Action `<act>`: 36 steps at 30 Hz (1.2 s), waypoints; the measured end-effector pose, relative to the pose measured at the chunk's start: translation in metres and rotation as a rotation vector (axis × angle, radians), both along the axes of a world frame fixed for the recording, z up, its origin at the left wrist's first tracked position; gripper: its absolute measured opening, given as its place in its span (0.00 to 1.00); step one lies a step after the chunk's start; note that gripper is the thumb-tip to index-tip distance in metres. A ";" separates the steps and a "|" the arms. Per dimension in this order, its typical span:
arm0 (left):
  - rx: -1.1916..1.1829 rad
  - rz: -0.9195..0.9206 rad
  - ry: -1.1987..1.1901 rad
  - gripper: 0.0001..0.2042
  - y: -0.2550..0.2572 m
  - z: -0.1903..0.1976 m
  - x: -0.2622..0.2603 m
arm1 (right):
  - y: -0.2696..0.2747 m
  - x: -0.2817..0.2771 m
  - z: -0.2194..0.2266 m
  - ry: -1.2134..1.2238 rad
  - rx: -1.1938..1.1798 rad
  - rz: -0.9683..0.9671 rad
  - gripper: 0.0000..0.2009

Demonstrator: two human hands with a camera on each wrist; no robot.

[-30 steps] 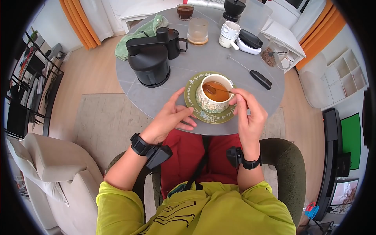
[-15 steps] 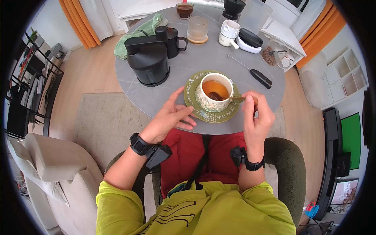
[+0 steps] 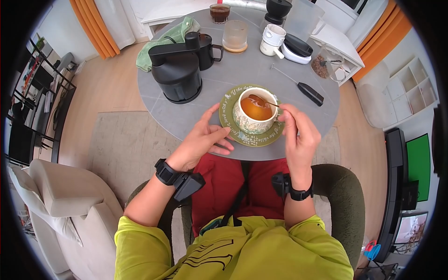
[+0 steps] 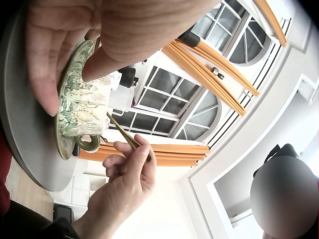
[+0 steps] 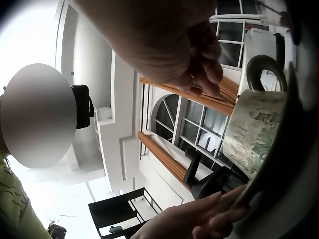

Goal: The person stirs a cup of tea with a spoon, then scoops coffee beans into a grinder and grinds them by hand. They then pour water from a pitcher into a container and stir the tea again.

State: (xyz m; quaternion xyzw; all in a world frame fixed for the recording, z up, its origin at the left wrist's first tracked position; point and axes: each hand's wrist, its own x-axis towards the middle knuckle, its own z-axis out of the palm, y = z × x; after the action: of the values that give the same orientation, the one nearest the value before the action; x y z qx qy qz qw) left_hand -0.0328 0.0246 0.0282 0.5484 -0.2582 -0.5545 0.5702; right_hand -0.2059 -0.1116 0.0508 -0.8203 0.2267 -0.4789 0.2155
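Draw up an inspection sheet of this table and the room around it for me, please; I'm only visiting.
Surface: round grey table, faintly veined.
Job's things: patterned cup holding amber-brown liquid, on a green lettered saucer; spoon, its bowl inside the cup.
Clutter: milk frother, black mug, frosted tumbler on a coaster, glass of dark drink, green towel.
Hands: left hand at the saucer's edge; right hand pinching the spoon's handle.
Cables: thin dark strand by the green towel; cannot tell whether it is a cable.
Surroundings: beige sofa to the left, orange curtains, wood-toned floor.
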 end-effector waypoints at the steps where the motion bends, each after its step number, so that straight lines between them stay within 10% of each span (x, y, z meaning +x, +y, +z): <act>1: -0.001 0.000 0.000 0.35 0.000 0.000 0.000 | -0.002 -0.001 0.000 0.023 -0.049 -0.043 0.04; 36: 0.007 -0.003 -0.002 0.35 0.000 0.001 0.000 | 0.004 -0.011 0.009 0.014 0.012 -0.050 0.02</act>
State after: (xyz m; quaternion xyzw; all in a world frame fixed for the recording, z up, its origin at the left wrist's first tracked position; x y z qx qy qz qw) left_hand -0.0330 0.0245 0.0287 0.5504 -0.2577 -0.5557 0.5673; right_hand -0.2168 -0.1074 0.0594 -0.8164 0.2514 -0.4769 0.2069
